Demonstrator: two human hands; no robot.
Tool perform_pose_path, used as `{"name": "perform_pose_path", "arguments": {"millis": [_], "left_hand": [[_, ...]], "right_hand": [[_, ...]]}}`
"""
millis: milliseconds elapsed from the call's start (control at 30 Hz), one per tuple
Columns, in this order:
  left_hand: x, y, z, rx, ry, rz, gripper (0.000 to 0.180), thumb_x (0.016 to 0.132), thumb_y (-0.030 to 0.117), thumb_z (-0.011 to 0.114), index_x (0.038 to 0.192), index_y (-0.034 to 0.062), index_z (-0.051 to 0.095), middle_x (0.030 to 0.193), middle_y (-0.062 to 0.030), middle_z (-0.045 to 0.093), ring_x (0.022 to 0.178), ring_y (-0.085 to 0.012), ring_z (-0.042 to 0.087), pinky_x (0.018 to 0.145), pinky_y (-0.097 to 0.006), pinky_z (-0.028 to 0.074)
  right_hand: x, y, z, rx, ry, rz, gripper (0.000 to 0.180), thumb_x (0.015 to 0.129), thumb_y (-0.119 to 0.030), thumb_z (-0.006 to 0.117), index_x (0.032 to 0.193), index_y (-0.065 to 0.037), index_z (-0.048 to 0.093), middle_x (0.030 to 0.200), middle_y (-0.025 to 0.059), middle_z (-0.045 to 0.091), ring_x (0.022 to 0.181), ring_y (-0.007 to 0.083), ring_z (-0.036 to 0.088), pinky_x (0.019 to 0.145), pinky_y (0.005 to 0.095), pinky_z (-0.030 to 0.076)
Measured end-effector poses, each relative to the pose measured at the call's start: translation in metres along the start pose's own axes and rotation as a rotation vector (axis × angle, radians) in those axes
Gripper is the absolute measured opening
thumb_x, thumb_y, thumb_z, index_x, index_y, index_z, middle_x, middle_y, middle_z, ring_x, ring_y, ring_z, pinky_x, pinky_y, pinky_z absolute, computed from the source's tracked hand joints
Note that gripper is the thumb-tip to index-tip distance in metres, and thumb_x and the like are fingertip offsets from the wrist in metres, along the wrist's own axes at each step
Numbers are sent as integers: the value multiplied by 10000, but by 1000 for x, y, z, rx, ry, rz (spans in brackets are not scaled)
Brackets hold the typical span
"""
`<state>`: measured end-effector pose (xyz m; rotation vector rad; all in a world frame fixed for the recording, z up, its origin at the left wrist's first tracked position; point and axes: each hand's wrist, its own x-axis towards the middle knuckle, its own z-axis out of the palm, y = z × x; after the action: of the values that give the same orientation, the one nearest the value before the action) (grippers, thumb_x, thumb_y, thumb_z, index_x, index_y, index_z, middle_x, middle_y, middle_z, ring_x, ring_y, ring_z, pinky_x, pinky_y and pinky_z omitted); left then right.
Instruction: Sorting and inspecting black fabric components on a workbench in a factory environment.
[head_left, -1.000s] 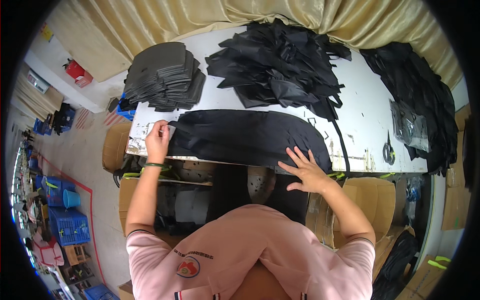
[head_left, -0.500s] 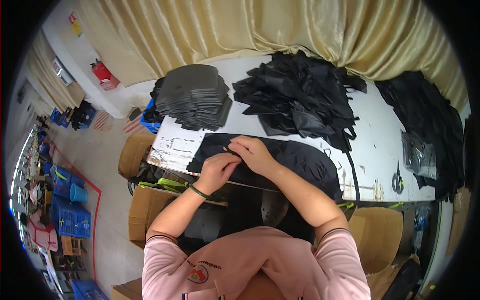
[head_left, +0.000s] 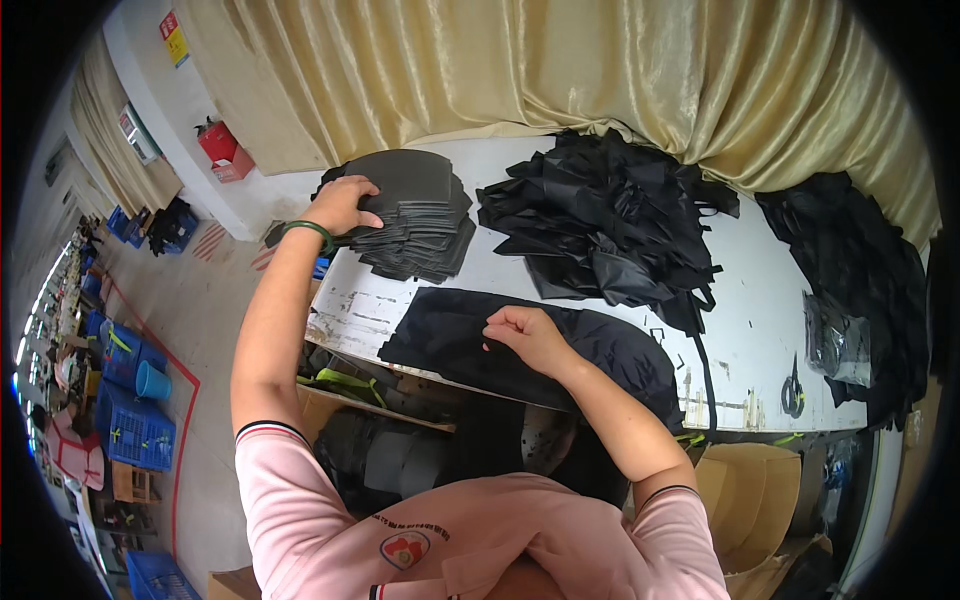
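Note:
My left hand (head_left: 343,205) reaches onto the left side of a stack of dark grey flat panels (head_left: 408,185). Its thumb and fingers are apart and touch the top of the stack. Over a black fabric piece (head_left: 450,330) along the table's near edge, my right hand (head_left: 528,338) is closed, fingers curled in toward the thumb. What the right fingers pinch, if anything, cannot be made out.
A heap of black fabric pieces (head_left: 610,220) lies at the table's back middle. Scissors (head_left: 793,390), a clear plastic bag (head_left: 840,340) and more black fabric (head_left: 850,240) are at the right. Cardboard boxes (head_left: 745,490) stand below the white table (head_left: 740,340).
My left hand has left the right hand and moved up and left onto the panel stack. The right hand has shifted slightly right, still over the black fabric. The view has tilted a little.

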<state>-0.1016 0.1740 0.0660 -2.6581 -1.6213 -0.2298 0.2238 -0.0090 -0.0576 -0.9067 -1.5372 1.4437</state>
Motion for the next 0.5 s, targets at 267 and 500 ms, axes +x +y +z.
{"name": "perform_pose_path", "arguments": {"millis": [267,500], "left_hand": [[-29,53,-23,-616,308,56,330,825,99,682,1121,0,573,1234,-122,596,1155,-197,558,972,-294,426],[-102,211,67,-1372,406,16,376,880,-57,552,1244,-1,480,1203,-107,608,1112,-142,552,985,-284,409]], "right_hand": [[-3,18,-16,-117,137,-50,142,890,-145,668,876,-11,624,667,-51,536,613,26,448,565,206,384],[-4,-51,-1,-99,207,-248,102,889,-80,649,837,-21,585,713,-67,508,652,8,436,589,187,363]]}}
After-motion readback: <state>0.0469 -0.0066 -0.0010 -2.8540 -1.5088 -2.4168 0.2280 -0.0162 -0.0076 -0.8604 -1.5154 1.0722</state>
